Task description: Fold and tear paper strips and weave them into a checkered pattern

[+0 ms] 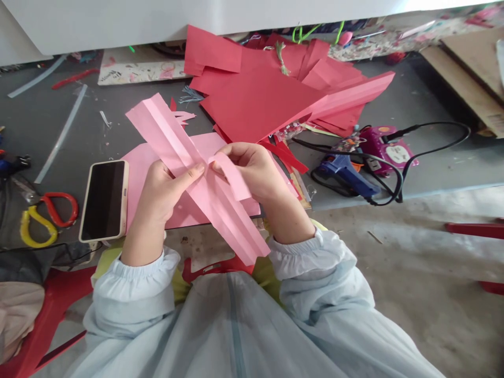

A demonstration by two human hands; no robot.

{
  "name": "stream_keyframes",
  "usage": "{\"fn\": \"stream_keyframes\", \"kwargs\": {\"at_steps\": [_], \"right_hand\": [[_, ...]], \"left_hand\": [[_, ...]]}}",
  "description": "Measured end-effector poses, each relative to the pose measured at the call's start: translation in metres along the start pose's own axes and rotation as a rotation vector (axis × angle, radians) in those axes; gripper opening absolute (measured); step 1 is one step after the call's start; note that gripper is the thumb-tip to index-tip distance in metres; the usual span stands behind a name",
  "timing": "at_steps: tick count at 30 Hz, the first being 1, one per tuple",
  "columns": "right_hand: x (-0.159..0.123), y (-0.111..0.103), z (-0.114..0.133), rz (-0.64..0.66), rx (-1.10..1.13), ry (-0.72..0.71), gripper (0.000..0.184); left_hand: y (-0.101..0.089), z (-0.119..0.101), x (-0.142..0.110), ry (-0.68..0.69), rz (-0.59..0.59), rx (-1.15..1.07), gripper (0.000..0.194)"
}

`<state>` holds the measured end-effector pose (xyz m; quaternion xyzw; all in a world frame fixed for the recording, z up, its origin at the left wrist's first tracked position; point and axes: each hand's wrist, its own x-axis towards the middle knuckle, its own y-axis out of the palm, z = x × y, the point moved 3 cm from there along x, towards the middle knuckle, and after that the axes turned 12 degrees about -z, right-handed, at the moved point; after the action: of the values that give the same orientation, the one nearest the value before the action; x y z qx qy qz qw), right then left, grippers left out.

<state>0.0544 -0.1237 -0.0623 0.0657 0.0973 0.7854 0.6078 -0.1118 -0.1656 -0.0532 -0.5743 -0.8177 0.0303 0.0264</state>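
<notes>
A long pink pleated paper strip (232, 215) slants across in front of me, folded lengthwise and narrowed at its middle. My left hand (161, 186) pinches it near that middle, thumb on top. In my right hand (252, 168) is a short, narrow pink paper strip (234, 178), held between thumb and fingers against the pleated paper's middle. The short strip curves down over the pleats, and its far end is hidden by my fingers. Beneath both hands lies a flat pink paper sheet (136, 152) at the table's front edge.
Red paper sheets (260, 100) are piled at the back. A phone (104, 199) and scissors (49, 215) lie to the left. On the right are a blue glue gun (348, 173), a purple box (388, 149) with black cable, and cardboard (468, 79). A red chair (51, 310) stands lower left.
</notes>
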Motion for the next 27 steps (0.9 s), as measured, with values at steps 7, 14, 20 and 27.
{"fn": "stream_keyframes", "kwargs": {"at_steps": [7, 14, 20, 27], "right_hand": [[0.0004, -0.0004, 0.0004, 0.018, -0.05, 0.042, 0.038], [0.0019, 0.0016, -0.0035, -0.007, -0.025, 0.017, 0.04], [0.0022, 0.0035, -0.0029, -0.027, 0.038, -0.031, 0.044], [-0.0002, 0.0012, 0.0009, 0.011, -0.043, 0.022, 0.042]], "left_hand": [[-0.0018, 0.0006, 0.0014, -0.008, -0.005, -0.047, 0.028], [0.0026, -0.0018, -0.003, -0.028, 0.033, -0.044, 0.028], [0.002, -0.0025, -0.002, -0.002, -0.008, -0.055, 0.028], [-0.0023, -0.001, 0.0021, -0.013, -0.048, -0.014, 0.026]]}}
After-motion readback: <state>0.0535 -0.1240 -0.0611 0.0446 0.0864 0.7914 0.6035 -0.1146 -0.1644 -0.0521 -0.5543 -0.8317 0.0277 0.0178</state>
